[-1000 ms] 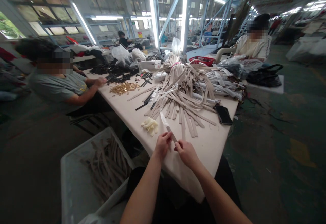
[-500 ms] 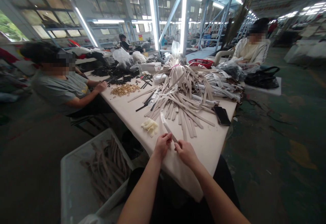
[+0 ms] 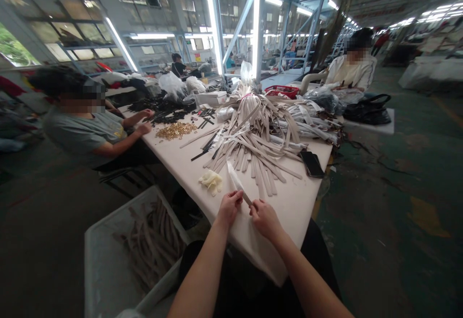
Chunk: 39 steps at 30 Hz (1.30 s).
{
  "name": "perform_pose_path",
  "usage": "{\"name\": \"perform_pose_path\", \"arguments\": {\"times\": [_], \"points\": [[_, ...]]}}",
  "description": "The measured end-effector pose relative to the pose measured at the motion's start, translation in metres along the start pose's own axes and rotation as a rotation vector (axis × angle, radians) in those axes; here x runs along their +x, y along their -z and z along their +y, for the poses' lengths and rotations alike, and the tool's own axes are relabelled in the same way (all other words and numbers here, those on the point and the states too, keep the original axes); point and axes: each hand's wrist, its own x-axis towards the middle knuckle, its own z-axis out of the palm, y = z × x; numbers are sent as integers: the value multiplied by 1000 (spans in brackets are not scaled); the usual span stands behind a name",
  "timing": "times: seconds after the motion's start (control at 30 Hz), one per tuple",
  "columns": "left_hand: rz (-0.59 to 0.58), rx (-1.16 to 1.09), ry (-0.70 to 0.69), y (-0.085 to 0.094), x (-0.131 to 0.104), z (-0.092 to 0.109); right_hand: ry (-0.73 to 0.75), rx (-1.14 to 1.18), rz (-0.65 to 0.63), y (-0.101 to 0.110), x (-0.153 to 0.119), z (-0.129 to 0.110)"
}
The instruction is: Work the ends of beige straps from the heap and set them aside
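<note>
Over the near end of the table, a grey-beige strap runs between my two hands, its far part covered by a whitish translucent wrap. My left hand pinches the strap where the wrap starts. My right hand has its fingers closed round the strap's near end, which they mostly hide. Just beyond lies a large tied bundle of similar straps, ends fanned toward me. Crumpled pale yellow gloves or cloth lie left of the wrap.
A white bin of straps stands low at left. Two stacked black phones lie near the table's right edge. Gold metal pieces are piled by a co-worker on the left. Another person sits at far right, behind a black bag.
My hands stay nearly in place, holding the same strap, with the wrapped part spread a little wider. The left co-worker's hands have moved apart. The view has shifted slightly.
</note>
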Motion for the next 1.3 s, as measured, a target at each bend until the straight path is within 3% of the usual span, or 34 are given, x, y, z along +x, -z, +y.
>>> {"name": "perform_pose_path", "arguments": {"times": [0.2, 0.43, 0.63, 0.87, 1.1, 1.3], "points": [[-149, 138, 84, 3, -2, 0, -93, 149, -122, 0, 15, -7], [37, -48, -20, 2, 3, -1, 70, -110, 67, 4, 1, 1], [-74, 256, 37, 1, -2, -5, -3, -32, 53, -8, 12, 7], [-31, 138, -8, 0, -1, 0, 128, -7, 170, -7, 5, 17], [-127, 525, 13, -4, -6, -1, 100, 77, 187, -13, 5, 21], [-143, 398, 22, -11, -4, -1, 113, 132, 177, -12, 3, 23]]}}
